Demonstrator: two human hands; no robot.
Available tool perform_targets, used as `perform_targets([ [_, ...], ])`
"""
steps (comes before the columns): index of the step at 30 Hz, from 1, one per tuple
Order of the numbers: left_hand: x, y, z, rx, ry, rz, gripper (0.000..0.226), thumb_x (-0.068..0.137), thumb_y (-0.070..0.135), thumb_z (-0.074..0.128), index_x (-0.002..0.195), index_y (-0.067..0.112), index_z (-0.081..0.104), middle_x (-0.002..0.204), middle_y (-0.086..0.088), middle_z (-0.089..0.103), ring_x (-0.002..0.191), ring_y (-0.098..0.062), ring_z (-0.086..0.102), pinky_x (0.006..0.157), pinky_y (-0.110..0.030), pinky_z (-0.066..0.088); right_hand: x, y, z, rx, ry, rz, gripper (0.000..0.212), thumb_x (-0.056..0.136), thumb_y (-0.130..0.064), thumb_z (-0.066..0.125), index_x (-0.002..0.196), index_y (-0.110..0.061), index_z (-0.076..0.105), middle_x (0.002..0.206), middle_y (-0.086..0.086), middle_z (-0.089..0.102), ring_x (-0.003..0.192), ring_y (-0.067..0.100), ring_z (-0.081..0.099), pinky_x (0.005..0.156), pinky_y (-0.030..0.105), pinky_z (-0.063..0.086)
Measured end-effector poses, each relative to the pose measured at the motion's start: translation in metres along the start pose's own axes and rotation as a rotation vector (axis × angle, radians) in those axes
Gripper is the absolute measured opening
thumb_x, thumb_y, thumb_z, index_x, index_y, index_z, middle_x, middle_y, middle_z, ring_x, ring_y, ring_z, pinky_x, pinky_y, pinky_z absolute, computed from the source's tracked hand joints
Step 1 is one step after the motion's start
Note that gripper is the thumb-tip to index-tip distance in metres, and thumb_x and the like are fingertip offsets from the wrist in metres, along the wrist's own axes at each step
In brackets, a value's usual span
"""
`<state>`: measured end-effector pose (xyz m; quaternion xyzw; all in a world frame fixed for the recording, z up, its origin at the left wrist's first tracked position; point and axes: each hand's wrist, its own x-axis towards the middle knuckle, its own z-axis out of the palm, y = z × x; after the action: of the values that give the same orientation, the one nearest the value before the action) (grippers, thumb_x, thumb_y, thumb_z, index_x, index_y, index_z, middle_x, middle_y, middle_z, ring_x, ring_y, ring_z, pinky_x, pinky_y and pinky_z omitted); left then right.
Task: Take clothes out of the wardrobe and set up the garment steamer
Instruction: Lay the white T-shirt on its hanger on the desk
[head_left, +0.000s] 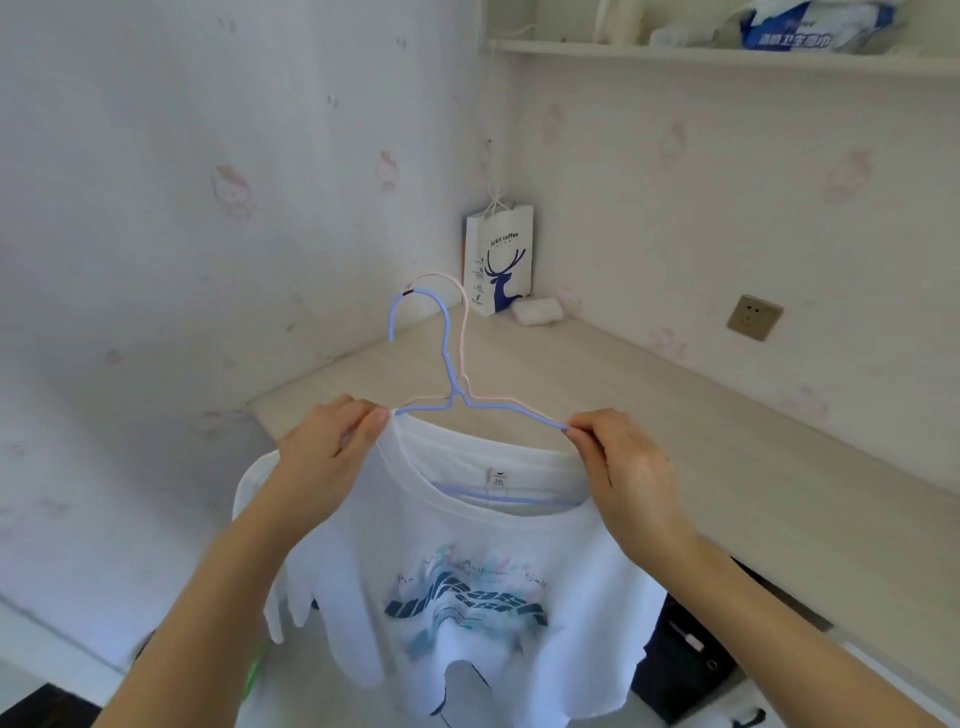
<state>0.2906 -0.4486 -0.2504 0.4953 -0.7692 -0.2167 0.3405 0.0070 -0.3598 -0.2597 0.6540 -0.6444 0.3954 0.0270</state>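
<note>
desk (675, 415): paper bag (500, 260) in far corner | white T-shirt (457, 561) held up over desk's near edge | our left hand (332, 447), right hand (623, 467) pinch its shoulders | blue hanger (445, 332) inside collar (pink hanger (464, 332) behind)

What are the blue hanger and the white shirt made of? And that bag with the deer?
The blue hanger looks like thin wire with a smooth plastic coating: slim, evenly bent. The white shirt seems soft cotton-like cloth: it droops and wrinkles. The bag looks like stiff matte paper with string handles.
</note>
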Motion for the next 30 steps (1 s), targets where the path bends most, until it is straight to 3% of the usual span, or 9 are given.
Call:
perform_targets([
  [4,0.045,-0.021,-0.002,-0.09,0.062,0.042,0.032,0.088,0.057,0.039,0.087,0.037,0.064,0.083,0.01,0.062,0.087,-0.015,0.058,0.086,-0.042,0.045,0.039,0.005,0.022,-0.001,0.017,-0.037,0.029,0.097,-0.035,0.038,0.097,-0.018,0.062,0.09,-0.015,0.054,0.082,0.009,0.052,0.068,0.028,0.044],
  [8,0.096,-0.028,-0.005,-0.203,0.095,0.1,0.013,0.087,0.043,0.051,0.087,0.044,0.064,0.095,0.022,0.065,0.092,-0.003,0.058,0.084,-0.015,0.042,0.082,0.008,0.045,0.019,0.054,-0.011,0.028,0.096,-0.033,0.04,0.099,-0.017,0.063,0.09,-0.015,0.055,0.082,0.007,0.051,0.07,0.023,0.04],
  [11,0.138,-0.047,-0.011,-0.184,0.087,0.123,0.021,0.084,0.054,0.047,0.092,0.048,0.066,0.095,0.018,0.066,0.096,-0.006,0.058,0.089,-0.029,0.044,0.114,0.01,0.064,0.038,0.098,0.008,0.019,0.097,-0.024,0.047,0.1,-0.016,0.064,0.089,-0.014,0.055,0.081,0.008,0.051,0.07,0.023,0.04],
  [13,0.166,-0.057,-0.014,-0.194,0.074,0.132,0.027,0.085,0.052,0.049,0.097,0.039,0.068,0.095,0.015,0.068,0.097,-0.012,0.059,0.091,-0.039,0.045,0.136,0.011,0.076,0.042,0.122,0.007,0.017,0.097,-0.023,0.049,0.1,-0.017,0.065,0.088,-0.014,0.055,0.08,0.009,0.052,0.07,0.024,0.041],
  [16,0.203,-0.068,-0.015,-0.219,0.062,0.163,0.023,0.088,0.041,0.051,0.097,0.032,0.07,0.092,0.016,0.067,0.093,-0.01,0.058,0.088,-0.036,0.046,0.167,0.014,0.093,0.03,0.148,0.026,0.022,0.095,-0.026,0.047,0.1,-0.018,0.066,0.088,-0.014,0.058,0.08,0.01,0.054,0.07,0.026,0.044],
  [22,0.261,-0.099,-0.005,-0.206,0.085,0.168,0.027,0.088,0.046,0.049,0.094,0.031,0.07,0.089,0.012,0.067,0.09,-0.017,0.059,0.086,-0.043,0.046,0.213,0.02,0.12,0.02,0.198,0.029,0.032,0.094,-0.036,0.044,0.097,-0.017,0.07,0.082,-0.004,0.064,0.076,0.019,0.058,0.067,0.033,0.047],
  [30,0.332,-0.125,0.011,-0.18,0.116,0.147,0.025,0.088,0.048,0.045,0.09,0.033,0.065,0.09,0.012,0.066,0.091,-0.018,0.059,0.085,-0.048,0.047,0.279,0.038,0.153,-0.01,0.191,0.058,0.026,0.094,-0.029,0.049,0.1,-0.017,0.072,0.087,-0.006,0.066,0.082,0.016,0.058,0.073,0.028,0.045],
])
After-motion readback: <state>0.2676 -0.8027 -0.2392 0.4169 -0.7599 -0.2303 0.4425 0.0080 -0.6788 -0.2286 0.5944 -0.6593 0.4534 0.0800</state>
